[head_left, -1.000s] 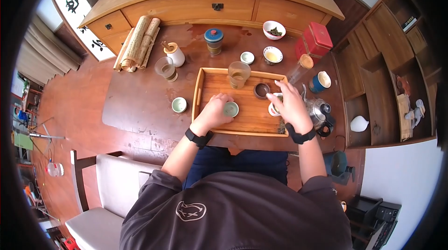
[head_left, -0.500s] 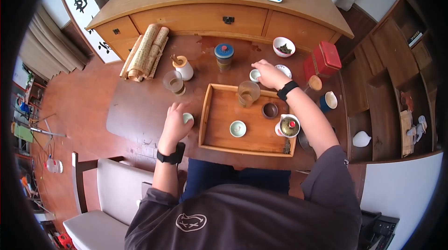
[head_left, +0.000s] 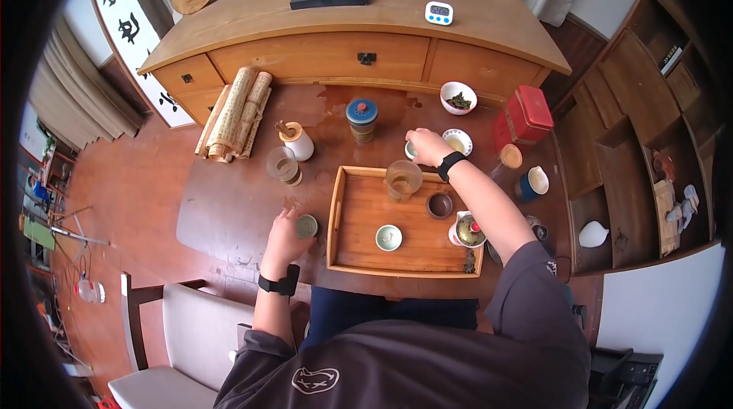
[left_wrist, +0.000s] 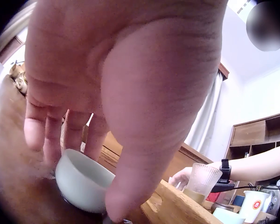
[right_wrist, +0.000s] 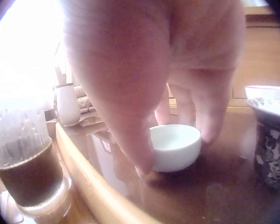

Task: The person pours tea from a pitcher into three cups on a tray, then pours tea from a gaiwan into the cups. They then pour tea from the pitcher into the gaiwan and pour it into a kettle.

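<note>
Small pale green teacups are at both hands. My left hand (head_left: 285, 239) reaches down at the table left of the tray, its thumb and fingers around a teacup (left_wrist: 84, 182). My right hand (head_left: 430, 148) is beyond the tray's far edge, thumb and fingers gripping the sides of another teacup (right_wrist: 175, 147). On the wooden tray (head_left: 355, 256) stand a third pale teacup (head_left: 389, 237), a clear glass with brownish liquid (head_left: 402, 181), a small dark brown bowl (head_left: 439, 205) and a lidded white teapot (head_left: 467, 232), partly behind my right forearm.
Behind the tray stand a blue-lidded jar (head_left: 362, 120), a bowl of leaves (head_left: 458, 98), a patterned bowl (head_left: 457, 140) and a red tin (head_left: 524, 117). A glass (head_left: 285, 166), a white utensil pot (head_left: 298, 143) and rolled mats (head_left: 237, 115) lie left. A blue cup (head_left: 532, 183) stands right.
My left hand has left the teacup on the tray for the one on the left. My right hand has moved from the teapot to the teacup beyond the tray. The view has tilted upward.
</note>
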`<control>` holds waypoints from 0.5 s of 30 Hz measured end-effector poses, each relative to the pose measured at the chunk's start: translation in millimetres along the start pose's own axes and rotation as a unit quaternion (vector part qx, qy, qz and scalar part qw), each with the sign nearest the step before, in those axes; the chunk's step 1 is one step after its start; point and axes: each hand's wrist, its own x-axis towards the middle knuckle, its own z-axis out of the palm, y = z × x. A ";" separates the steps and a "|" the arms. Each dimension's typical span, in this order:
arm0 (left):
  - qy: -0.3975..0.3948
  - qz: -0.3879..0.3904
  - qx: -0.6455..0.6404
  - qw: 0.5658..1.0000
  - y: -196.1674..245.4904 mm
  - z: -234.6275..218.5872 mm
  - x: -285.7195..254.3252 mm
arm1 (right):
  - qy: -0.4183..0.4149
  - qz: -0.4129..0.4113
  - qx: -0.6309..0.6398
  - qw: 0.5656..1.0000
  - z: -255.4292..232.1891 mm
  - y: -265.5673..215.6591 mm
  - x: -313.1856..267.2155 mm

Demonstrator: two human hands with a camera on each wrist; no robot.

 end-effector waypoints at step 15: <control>0.052 0.074 -0.094 0.991 76.4 -34.4 54.0 | 0.159 0.029 0.124 0.979 -71.7 -33.4 -94.9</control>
